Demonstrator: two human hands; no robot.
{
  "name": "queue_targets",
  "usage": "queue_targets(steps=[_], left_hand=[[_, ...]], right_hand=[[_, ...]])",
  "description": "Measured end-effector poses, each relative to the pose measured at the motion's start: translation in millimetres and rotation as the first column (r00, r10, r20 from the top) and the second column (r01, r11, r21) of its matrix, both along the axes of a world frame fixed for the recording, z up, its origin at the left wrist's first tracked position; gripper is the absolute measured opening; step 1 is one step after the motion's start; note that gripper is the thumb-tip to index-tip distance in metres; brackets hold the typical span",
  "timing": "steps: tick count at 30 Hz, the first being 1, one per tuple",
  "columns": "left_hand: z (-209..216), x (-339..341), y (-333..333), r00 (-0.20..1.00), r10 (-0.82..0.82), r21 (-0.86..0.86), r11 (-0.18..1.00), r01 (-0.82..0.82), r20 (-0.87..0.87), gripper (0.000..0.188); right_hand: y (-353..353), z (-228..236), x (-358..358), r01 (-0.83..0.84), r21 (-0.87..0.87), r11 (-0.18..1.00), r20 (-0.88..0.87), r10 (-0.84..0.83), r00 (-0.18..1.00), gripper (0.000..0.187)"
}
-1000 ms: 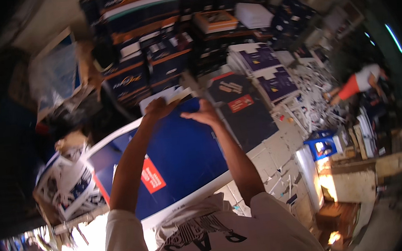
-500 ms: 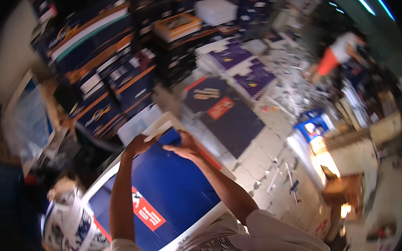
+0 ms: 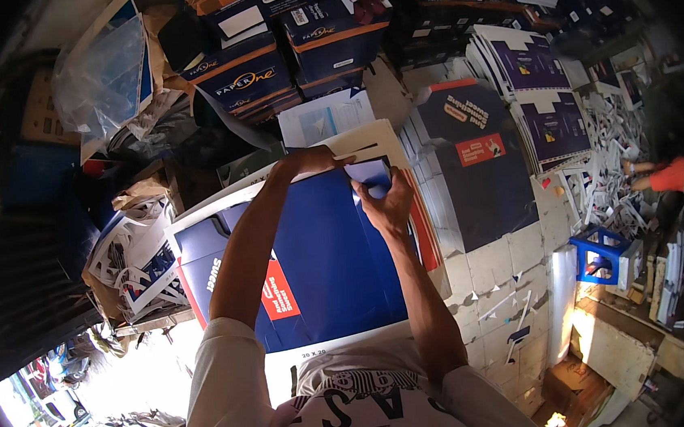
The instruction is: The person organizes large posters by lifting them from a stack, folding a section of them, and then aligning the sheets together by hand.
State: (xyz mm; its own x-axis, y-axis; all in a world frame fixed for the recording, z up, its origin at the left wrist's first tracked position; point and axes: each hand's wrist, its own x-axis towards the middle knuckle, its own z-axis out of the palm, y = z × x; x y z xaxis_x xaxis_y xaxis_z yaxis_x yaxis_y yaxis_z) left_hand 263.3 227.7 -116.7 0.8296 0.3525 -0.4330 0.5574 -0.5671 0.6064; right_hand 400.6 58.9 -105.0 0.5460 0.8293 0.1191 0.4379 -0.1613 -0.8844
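A large blue printed card sheet (image 3: 329, 255) with a red label and pale border lies on a stack of similar sheets in front of me. My left hand (image 3: 311, 161) is closed at the sheet's far edge, its fingertips partly hidden. Beside it, my right hand (image 3: 390, 206) pinches a small lighter blue flap (image 3: 372, 173) at the far right corner, thumb on the near side. The flap looks folded up from the sheet. White and brownish boards (image 3: 368, 136) show beneath the sheet's far edge.
Right of the sheet stands a stack of dark printed sheets (image 3: 481, 177), with purple printed sheets (image 3: 536, 62) beyond. Dark blue cartons (image 3: 245, 80) rise at the back. A carton of paper scraps (image 3: 138, 252) is at left. A blue plastic stool (image 3: 598, 256) and another person's red clothing (image 3: 668, 177) appear at right.
My view has swung left, so everything sits further right in the picture. Both hands stay at the sheet's far corner, where the small flap now appears more raised.
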Motion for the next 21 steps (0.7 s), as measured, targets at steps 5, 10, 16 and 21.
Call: queue_targets(steps=[5,10,16,21], left_hand=[[-27,2,10,0.988,-0.002,-0.177,0.984,-0.026,-0.156,0.061],[3,10,1,0.966,0.087,-0.282,0.947,-0.156,-0.243,0.066],[40,10,7,0.938,0.159,-0.413,0.866,-0.283,-0.309,0.089],[31,16,11,0.879,0.176,-0.4,0.839,-0.37,-0.443,0.079]], right_hand=[[-3,8,-8,0.066,-0.036,0.997,0.149,-0.06,0.987,0.044],[-5,16,-1,0.033,0.078,0.996,-0.001,-0.033,0.999,0.035],[-4,18,15,-0.184,-0.107,0.977,-0.082,0.175,0.981,0.035],[-1,14,-3,-0.001,-0.077,0.997,-0.089,-0.006,0.996,0.036]])
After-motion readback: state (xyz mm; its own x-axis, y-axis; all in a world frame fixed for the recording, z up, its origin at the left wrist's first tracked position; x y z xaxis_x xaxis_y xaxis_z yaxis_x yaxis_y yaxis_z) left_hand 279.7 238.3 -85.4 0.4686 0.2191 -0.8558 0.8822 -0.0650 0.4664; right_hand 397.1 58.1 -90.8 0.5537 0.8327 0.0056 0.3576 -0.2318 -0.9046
